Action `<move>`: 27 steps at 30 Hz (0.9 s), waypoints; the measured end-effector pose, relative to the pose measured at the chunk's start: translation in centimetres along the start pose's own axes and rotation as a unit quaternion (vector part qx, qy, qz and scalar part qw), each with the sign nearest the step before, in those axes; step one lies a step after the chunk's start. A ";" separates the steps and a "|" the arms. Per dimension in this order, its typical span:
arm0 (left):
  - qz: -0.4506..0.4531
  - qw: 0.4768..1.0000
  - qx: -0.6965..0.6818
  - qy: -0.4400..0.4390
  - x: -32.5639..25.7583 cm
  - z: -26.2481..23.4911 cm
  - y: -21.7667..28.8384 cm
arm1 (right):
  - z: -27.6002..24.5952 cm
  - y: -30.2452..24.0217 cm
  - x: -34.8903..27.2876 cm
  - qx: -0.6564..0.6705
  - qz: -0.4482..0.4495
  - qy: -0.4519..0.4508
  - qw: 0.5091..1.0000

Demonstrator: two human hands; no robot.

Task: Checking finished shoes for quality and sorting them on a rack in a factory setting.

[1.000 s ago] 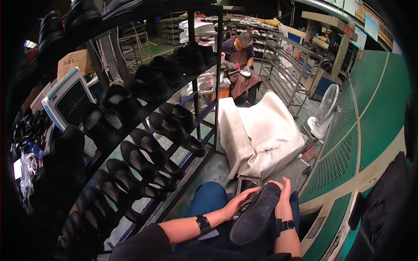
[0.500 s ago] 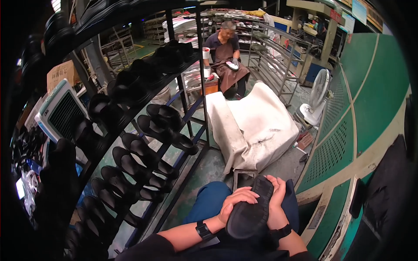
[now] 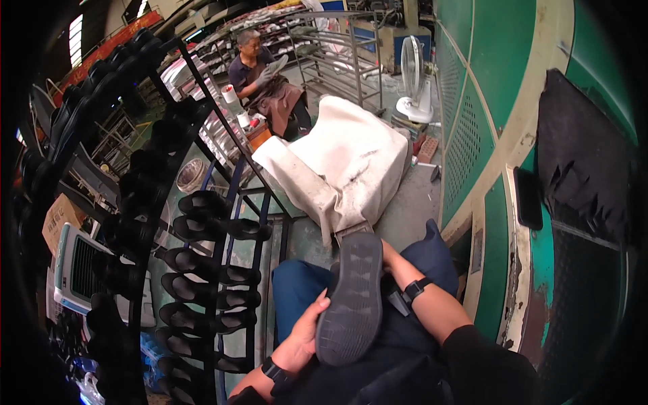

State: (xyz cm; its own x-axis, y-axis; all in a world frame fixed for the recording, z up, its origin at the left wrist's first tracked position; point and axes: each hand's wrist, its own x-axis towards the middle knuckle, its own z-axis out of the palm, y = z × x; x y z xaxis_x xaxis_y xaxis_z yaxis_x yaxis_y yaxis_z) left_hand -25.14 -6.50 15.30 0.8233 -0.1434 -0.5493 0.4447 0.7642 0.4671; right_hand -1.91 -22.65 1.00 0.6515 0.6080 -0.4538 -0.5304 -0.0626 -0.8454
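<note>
A black shoe (image 3: 351, 304) is held over my lap, its dark patterned sole turned up toward me and its heel pointing away. My left hand (image 3: 307, 327) grips the near left side, with the thumb along the sole's edge and the other fingers hidden beneath. At the far right end, my right hand (image 3: 388, 255) wraps behind the shoe; most of its fingers are out of sight. Dark bands circle both wrists. Below the shoe are my blue trouser legs (image 3: 297, 287).
On the left stands a dark rack with rows of black shoes (image 3: 196, 283). Ahead lies a pale cloth cover (image 3: 344, 155) over a bulky object. Beyond it a seated co-worker (image 3: 263, 88) handles a shoe. At right are a white fan (image 3: 414, 84), green panels (image 3: 472, 74) and a phone (image 3: 528, 198).
The shoe has turned so its whole sole faces me. My left hand has shifted to its near side, my right behind the far end. The view has swung right.
</note>
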 end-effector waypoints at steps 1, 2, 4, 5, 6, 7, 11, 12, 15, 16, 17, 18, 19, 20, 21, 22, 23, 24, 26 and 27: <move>0.004 1.000 -0.011 -0.012 0.3 -1.6 0.8 | 0.4 -1.5 -2.0 0.001 0.001 0.052 0.999; -0.055 0.997 -0.049 -0.015 -0.6 -0.4 2.3 | -2.7 -0.9 -3.1 0.017 -0.018 0.026 0.999; 0.076 0.946 -0.162 -0.272 -0.8 0.7 4.0 | -2.8 -3.1 -5.7 0.134 -0.020 -0.217 0.967; 0.103 0.936 -0.131 -0.310 -1.4 2.3 5.9 | -2.8 -2.9 -6.1 0.180 -0.063 -0.334 0.923; 0.142 0.917 -0.144 -0.343 -0.5 2.0 6.5 | -2.4 -2.9 -6.8 0.183 -0.056 -0.326 0.926; 0.163 0.903 -0.126 -0.378 -0.1 3.1 7.9 | -1.0 -3.4 -7.2 0.210 -0.094 -0.351 0.908; 0.334 0.914 -0.004 -0.228 -1.2 1.2 9.5 | 3.7 -8.4 -6.3 0.210 -0.217 -0.221 0.928; 0.354 0.910 -0.007 -0.217 -1.4 0.7 9.4 | 3.9 -10.3 -4.7 0.267 -0.202 -0.180 0.925; 0.359 0.930 0.008 -0.076 -3.7 -6.2 7.9 | 3.1 -14.8 2.9 0.380 -0.269 -0.095 0.880; 0.395 0.917 0.045 -0.032 -4.7 -6.1 7.6 | 4.0 -15.3 4.4 0.437 -0.190 0.028 0.879; 0.427 0.901 0.079 0.020 -6.1 -6.0 7.2 | 5.2 -14.7 4.8 0.429 -0.180 0.020 0.885; 0.455 0.883 0.099 0.055 -7.2 -6.1 6.9 | 7.0 -13.1 4.5 0.363 -0.135 -0.032 0.922; 0.487 0.859 0.143 0.074 -8.0 -6.1 7.1 | 8.6 -11.4 4.0 0.294 -0.086 -0.084 0.948; 0.518 0.825 0.195 0.109 -8.7 -6.7 7.0 | 10.7 -10.1 2.6 0.244 -0.016 -0.194 0.950; 0.563 0.746 0.313 0.168 -8.8 -8.4 7.0 | 13.3 -9.3 0.5 0.191 0.064 -0.306 0.930; 0.521 0.676 0.446 0.269 -10.2 -8.4 7.1 | 15.8 -9.5 -2.1 0.131 0.118 -0.337 0.925; 0.532 0.565 0.566 0.280 -11.1 -7.1 8.1 | 17.7 -9.1 -4.1 0.125 0.141 -0.360 0.914; 0.557 0.477 0.630 0.256 -10.8 -7.2 8.7 | 19.3 -9.2 -5.7 0.138 0.130 -0.378 0.906; 0.427 0.689 0.546 0.212 -9.6 -7.8 6.7 | 21.9 -7.5 -6.7 0.082 0.114 -0.337 0.931; 0.298 0.807 0.448 0.242 -9.2 -7.4 5.9 | 23.3 -5.9 -7.1 -0.002 0.100 -0.285 0.953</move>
State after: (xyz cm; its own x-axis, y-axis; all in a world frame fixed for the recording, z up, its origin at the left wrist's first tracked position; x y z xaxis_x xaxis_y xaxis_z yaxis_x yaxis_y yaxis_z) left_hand -32.70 4.01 17.99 0.8473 0.5102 -0.1480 0.2767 -0.1860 0.9428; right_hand -16.05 -8.17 15.76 0.1357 0.9147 -0.3807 -0.6103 -0.2255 -0.7594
